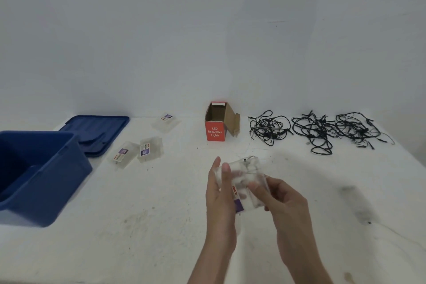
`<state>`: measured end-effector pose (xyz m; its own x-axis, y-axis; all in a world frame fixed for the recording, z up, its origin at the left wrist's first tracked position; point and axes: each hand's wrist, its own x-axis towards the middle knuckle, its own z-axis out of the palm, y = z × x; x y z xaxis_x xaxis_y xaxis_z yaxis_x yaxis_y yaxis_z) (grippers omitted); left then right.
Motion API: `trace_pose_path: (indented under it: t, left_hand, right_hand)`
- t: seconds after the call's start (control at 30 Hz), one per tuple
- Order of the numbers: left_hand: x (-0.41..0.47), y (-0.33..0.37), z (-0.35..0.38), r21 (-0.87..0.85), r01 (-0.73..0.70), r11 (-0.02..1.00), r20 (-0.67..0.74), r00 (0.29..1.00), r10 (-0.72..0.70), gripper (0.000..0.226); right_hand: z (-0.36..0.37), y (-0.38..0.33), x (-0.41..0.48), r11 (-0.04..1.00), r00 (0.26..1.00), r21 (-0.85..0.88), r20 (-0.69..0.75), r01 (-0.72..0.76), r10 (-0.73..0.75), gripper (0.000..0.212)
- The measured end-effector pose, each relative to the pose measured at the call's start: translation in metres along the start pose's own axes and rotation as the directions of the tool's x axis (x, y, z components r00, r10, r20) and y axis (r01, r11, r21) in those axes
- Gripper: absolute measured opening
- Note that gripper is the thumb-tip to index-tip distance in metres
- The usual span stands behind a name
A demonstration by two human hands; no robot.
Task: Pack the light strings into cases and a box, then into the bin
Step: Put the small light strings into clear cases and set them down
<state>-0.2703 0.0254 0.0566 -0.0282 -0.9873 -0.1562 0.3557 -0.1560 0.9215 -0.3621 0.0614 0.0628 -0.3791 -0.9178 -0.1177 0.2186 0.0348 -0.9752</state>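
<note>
Both hands hold one clear case (244,175) above the white table (161,237), near its middle: the left hand (220,193) clasps the case's left side and the right hand (283,200) pinches its right edge. At the left stands the open blue bin (43,175) with its lid (96,131) lying flat behind it, and three tangled black light strings (268,128) (315,131) (359,129) lie at the far right. Between them the red box (215,131) stands open at the far edge, with three spare cases (165,121) (150,148) (125,154) left of it.
</note>
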Motion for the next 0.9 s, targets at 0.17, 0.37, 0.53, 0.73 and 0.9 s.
trace_pose_path:
  t: [0.17,0.37,0.53,0.73,0.9]
  left_hand:
    - [0.001,-0.002,0.002,0.075,-0.061,0.995,-0.038,0.997,0.064,0.048]
    - [0.003,0.007,0.001,0.080,-0.078,0.994,-0.031,0.996,0.081,0.053]
    - [0.002,0.015,0.001,0.038,-0.063,0.997,-0.018,0.998,0.063,0.051]
    - [0.004,0.018,-0.002,-0.027,-0.056,0.998,0.027,0.998,0.057,0.057]
    - [0.005,0.019,-0.003,-0.003,-0.053,0.999,0.068,0.996,0.053,0.048]
  right_hand:
    - [0.001,0.000,0.000,0.997,0.999,-0.063,0.013,0.043,-0.042,0.005]
    - [0.016,0.011,-0.005,0.917,0.969,-0.313,0.088,0.246,-0.230,0.024]
    - [0.023,0.013,-0.004,0.846,0.922,-0.370,0.117,0.384,-0.368,0.020]
    - [0.021,0.015,-0.002,0.811,0.875,-0.356,0.042,0.465,-0.483,0.022]
    - [0.022,0.017,0.001,0.645,0.811,-0.529,0.160,0.552,-0.563,0.035]
